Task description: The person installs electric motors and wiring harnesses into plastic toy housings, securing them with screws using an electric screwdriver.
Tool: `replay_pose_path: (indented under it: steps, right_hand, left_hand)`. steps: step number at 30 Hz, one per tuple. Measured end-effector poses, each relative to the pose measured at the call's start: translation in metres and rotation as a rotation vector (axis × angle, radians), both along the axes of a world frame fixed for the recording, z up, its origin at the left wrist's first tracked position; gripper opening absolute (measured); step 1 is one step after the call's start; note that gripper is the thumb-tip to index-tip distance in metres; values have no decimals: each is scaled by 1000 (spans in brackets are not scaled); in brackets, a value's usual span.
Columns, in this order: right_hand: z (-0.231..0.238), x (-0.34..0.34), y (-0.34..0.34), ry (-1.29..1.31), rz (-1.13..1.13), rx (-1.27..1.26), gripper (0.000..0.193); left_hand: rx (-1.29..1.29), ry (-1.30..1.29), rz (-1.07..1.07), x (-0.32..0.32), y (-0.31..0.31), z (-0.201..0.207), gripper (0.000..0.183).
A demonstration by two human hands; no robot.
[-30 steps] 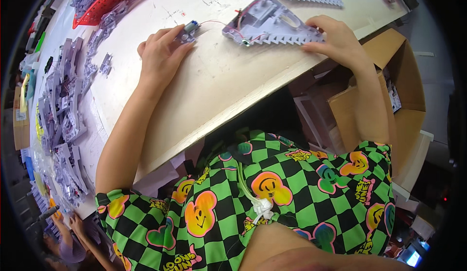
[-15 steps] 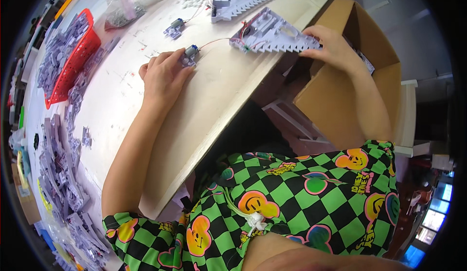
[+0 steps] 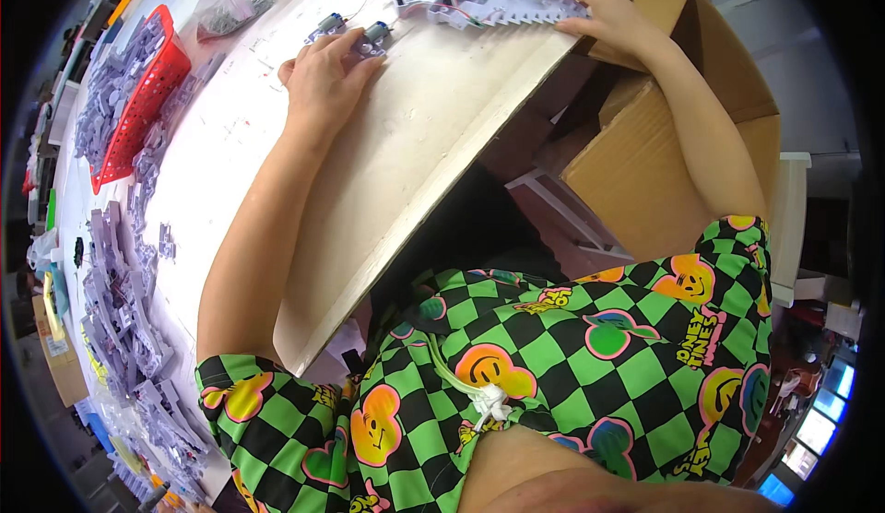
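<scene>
My left hand [image 3: 323, 84] is closed on a small motor [image 3: 376, 34] in a grey plastic mount, held at the tabletop. A second small motor [image 3: 327, 26] lies just beyond my fingers. My right hand [image 3: 608, 20] pinches the narrow, toothed end of a grey wedge-shaped plastic housing [image 3: 502, 1] at the table's edge. Thin red wires [image 3: 452, 6] run along the housing near its wide end. The far side of the housing runs close to the top of the view, where a second housing cannot be told apart clearly.
A red basket [image 3: 152, 89] full of grey plastic parts stands at the left of the white table [image 3: 249, 135]. More grey parts [image 3: 120, 310] lie heaped along the left. A clear bag [image 3: 221, 15] sits at the far left. An open cardboard box [image 3: 636, 163] stands right of the table.
Both hands have moved farther away across the table, taking the motor and the wedge-shaped housing along. The held motor is now beside the second motor. The view has shifted slightly.
</scene>
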State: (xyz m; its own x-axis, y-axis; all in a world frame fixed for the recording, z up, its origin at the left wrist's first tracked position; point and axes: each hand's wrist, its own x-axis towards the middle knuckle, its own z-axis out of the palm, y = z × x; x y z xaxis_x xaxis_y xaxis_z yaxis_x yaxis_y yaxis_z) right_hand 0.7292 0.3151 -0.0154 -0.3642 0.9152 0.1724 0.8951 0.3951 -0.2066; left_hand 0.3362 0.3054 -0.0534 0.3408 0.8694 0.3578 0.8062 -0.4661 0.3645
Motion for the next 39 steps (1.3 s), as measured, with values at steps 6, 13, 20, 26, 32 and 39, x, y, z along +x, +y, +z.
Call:
replay_pose_path:
  steps: [6, 13, 20, 26, 32, 39]
  right_hand:
    - [1, -3, 16, -33, 61, 81, 51]
    - [73, 138, -21, -60, -168, 151, 59]
    - [25, 312, -71, -274, -558, -191, 45]
    - [-109, 386, -109, -415, -776, -646, 64]
    - [-143, 401, -117, -460, -569, -866, 62]
    - [-90, 390, -161, -108, -892, -771, 48]
  left_hand:
    - [-38, -11, 92, -2, 16, 0, 46]
    - [235, -152, -59, 32, 13, -7, 50]
    - [179, 135, -436, 131, -30, 18, 37]
    - [11, 223, -672, 175, -51, 16, 36]
    - [-55, 200, -650, 169, -51, 27, 33]
    - [-72, 131, -703, 151, -54, 38, 34]
